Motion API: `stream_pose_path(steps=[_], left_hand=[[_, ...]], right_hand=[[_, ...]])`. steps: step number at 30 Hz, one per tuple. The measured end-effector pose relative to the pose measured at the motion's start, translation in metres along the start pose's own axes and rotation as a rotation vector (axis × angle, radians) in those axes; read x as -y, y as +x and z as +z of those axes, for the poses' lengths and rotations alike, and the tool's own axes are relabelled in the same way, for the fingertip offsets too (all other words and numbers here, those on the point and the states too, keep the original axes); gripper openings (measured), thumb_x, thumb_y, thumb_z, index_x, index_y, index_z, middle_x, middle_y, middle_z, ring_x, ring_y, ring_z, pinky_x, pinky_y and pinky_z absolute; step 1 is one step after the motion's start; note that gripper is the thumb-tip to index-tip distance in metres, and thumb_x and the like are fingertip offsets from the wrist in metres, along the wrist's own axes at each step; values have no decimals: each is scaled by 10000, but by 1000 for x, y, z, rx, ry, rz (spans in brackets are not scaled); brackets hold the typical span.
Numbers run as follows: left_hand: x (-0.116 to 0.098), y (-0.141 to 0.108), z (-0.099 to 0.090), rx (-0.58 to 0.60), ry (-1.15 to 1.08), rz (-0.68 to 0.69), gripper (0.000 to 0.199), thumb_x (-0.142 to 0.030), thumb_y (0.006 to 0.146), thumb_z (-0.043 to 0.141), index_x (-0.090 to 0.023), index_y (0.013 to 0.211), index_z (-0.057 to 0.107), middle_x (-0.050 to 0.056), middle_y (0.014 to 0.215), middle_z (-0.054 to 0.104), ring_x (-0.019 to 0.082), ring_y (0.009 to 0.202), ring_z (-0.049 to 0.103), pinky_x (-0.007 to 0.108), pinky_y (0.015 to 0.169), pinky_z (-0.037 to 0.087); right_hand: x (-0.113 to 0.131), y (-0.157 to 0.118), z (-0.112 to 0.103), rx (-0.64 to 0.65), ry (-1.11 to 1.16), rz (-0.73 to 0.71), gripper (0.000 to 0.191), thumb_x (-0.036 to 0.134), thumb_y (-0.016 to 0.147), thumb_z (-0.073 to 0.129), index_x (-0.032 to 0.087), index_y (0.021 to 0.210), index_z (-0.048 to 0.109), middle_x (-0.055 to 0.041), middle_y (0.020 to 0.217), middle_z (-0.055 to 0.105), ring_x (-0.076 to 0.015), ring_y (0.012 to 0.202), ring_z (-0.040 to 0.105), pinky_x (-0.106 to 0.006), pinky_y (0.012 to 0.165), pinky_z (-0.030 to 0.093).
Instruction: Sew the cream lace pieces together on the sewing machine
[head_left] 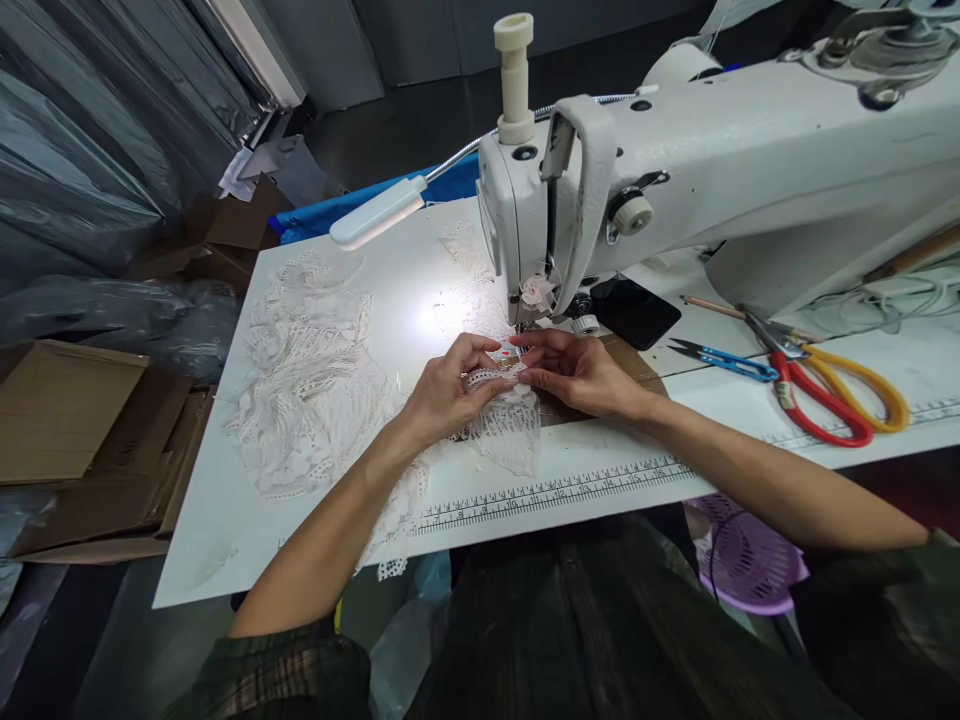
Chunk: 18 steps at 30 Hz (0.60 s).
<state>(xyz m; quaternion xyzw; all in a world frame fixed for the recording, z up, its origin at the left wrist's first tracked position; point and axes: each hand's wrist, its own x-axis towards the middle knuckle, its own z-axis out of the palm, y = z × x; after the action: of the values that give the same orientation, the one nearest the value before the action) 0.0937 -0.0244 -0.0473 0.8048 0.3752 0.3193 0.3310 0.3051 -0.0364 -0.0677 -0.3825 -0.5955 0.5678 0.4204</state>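
In front of the needle of a white sewing machine (517, 215), both hands pinch a piece of white lace fabric (506, 435). My left hand (450, 392) grips its left part between thumb and fingers. Close beside it, my right hand (574, 372) pinches the lace edge, the fingertips of both hands almost meeting. The lace hangs below the fingers toward the table's front edge. Behind my fingertips, the presser foot is partly hidden. A heap of white lace (311, 380) lies on the table to the left.
A lamp (379, 212) lights the table. Right of the machine's head lie a black phone (634, 310), blue thread snips (724, 358), red-handled scissors (814, 405) and a yellow-handled tool (862, 385). A printed ruler (559, 497) runs along the front edge. Cardboard boxes (75, 410) stand left; a purple basket (750, 560) is below.
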Motion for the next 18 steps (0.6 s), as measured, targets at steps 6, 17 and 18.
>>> stream_pose_path(steps=[6, 17, 18], left_hand=[[-4, -2, 6, -44, -30, -42, 489, -399, 800, 764, -206, 1180, 524, 19, 883, 723, 108, 631, 611, 252, 598, 472], [-1, -2, 6, -47, -252, -206, 439, -325, 805, 756, -176, 1176, 573, 48, 918, 700, 130, 755, 651, 265, 683, 513], [-2, -1, 7, -52, -271, -208, 445, -324, 795, 764, -171, 1168, 576, 55, 938, 699, 137, 782, 657, 270, 700, 519]], right_hand=[[-1, -3, 4, -40, -2, -150, 380, 333, 910, 619, 161, 1248, 594, -76, 988, 674, -162, 930, 634, -303, 813, 539], [0, -7, 1, 51, -52, 26, 473, 419, 817, 735, 160, 1187, 596, -19, 854, 638, -131, 775, 624, -286, 729, 544], [0, -7, 2, 31, -74, 16, 461, 416, 815, 739, 162, 1175, 604, -21, 863, 643, -128, 773, 624, -282, 728, 539]])
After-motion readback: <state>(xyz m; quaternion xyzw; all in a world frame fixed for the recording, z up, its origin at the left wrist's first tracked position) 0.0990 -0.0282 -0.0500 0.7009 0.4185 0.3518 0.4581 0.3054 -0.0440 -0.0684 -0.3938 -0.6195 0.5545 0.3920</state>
